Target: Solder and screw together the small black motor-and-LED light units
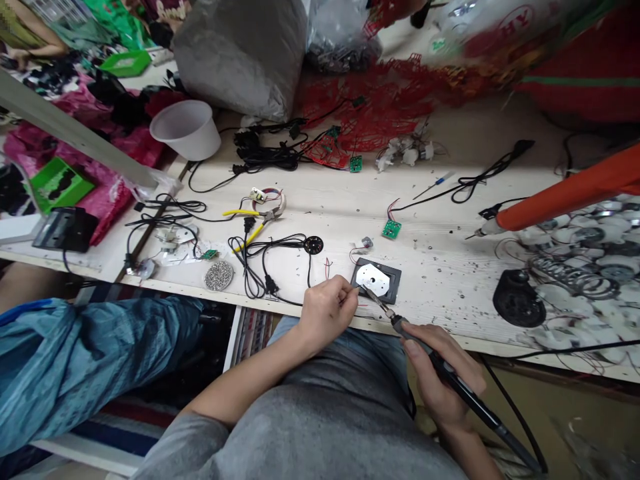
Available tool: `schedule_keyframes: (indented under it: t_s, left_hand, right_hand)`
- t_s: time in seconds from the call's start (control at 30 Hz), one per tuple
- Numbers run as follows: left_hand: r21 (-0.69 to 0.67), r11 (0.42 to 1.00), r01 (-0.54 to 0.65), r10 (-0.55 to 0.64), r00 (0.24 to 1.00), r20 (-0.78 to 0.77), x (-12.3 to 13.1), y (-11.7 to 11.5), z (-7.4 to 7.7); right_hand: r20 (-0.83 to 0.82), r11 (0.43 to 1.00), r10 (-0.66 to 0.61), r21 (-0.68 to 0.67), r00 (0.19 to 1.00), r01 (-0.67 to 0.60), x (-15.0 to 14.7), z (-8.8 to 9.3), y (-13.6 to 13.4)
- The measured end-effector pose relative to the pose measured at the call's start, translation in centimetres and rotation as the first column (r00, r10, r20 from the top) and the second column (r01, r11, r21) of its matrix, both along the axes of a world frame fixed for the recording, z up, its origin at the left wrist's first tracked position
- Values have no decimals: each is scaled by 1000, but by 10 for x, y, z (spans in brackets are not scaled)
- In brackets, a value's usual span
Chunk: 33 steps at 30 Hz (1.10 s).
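Note:
My right hand point(440, 373) grips a black soldering iron point(450, 380) like a pen, its metal tip resting at the lower left of a white round disc in a black square holder point(395, 275) near the table's front edge. Just left of that holder, my left hand point(327, 310) is pinched shut on a thin red wire point(361, 304) at the iron's tip.
A small green circuit board point(391, 229) lies behind the holder. Yellow-handled pliers point(255, 223), black cables point(260, 260) and a wire-wool tip cleaner point(219, 275) sit to the left. An orange tool point(570, 193) and a black stand point(519, 301) are at right. A white bowl point(186, 128) stands far left.

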<state>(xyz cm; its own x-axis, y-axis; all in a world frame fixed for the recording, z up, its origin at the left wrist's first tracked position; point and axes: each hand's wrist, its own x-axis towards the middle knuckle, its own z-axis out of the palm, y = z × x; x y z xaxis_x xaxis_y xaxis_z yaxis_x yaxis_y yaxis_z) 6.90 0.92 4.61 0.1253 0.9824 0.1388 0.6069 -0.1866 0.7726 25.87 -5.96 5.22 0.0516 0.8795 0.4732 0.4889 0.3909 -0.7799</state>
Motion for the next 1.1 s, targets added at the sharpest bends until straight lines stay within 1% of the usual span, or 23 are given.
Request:
schedule_keyframes:
  t_s: [0.27,0.4,0.67,0.77,0.87,1.0,1.1]
  left_hand:
    - [-1,1000,7,-7,1000,28,0,-1,2]
    - [-34,999,0,1,1000,31,1,-1,2]
    - [-37,999,-4,6,998,55,1,-1,0]
    - [-60,998,-3,6,999,52,1,-1,0]
    - [-56,998,-6,9,999,50,1,0,0]
    - [-31,999,-8,9,999,49,1,0,0]
    - [-43,999,-14,15,999,30,1,0,1]
  right_hand:
    - [1,1000,4,-7,1000,-4,-1,-3,3]
    - [8,1000,3,-2,1000,-3,-2,-4,3]
    - [27,997,73,13,997,-73,-2,1,5]
    - [26,995,86,44,996,-87,-5,1,6]
    - [21,992,85,93,996,-86,-6,-2,7]
    - [92,983,122,128,988,-134,-5,-4,8]
    - [113,979,137,134,984,-151,-5,-2,8]
